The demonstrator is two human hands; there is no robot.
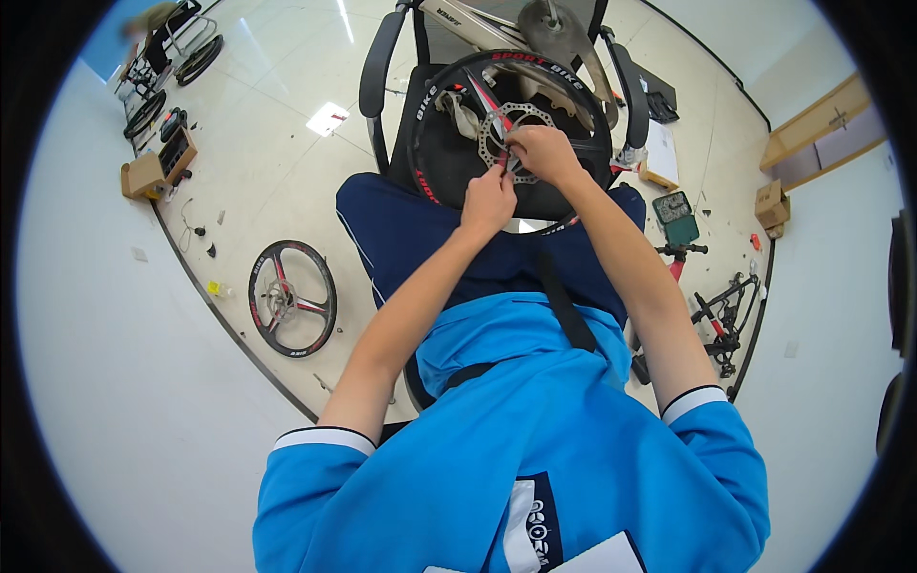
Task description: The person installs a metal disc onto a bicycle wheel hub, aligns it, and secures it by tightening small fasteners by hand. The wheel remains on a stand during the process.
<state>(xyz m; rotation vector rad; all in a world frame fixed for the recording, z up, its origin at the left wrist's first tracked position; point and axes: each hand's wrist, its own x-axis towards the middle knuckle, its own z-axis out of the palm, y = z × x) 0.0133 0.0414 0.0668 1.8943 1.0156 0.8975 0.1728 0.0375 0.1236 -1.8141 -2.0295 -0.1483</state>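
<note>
Across a pale, glossy tiled floor (287, 196), bicycle parts and boxes are lying around a seated person in a bright blue shirt (573, 430). To the left, a spare black three-spoked wheel (279, 298) is lying flat; farther off, an open brown cardboard box (143, 177) is standing by the wall. To the right, an open dark green case (679, 227) and a black-and-red bicycle frame (718, 327) are resting. Ahead, a black chair (381, 65) is facing the person, its armrests flanking the work; a long silver metal tube (468, 24) and a round grey metal disc (549, 38) are crowding the far rim.

The large black bicycle wheel (484, 95), with red and white lettering, is lying across the chair seat and navy-trousered thighs. Its red, white and black spokes are meeting behind a silver perforated brake rotor (486, 145). The left hand (489, 201) and right hand (543, 155) are curling close together over its hub; hidden fingertips are making their grip, and anything held, impossible to tell.
</note>
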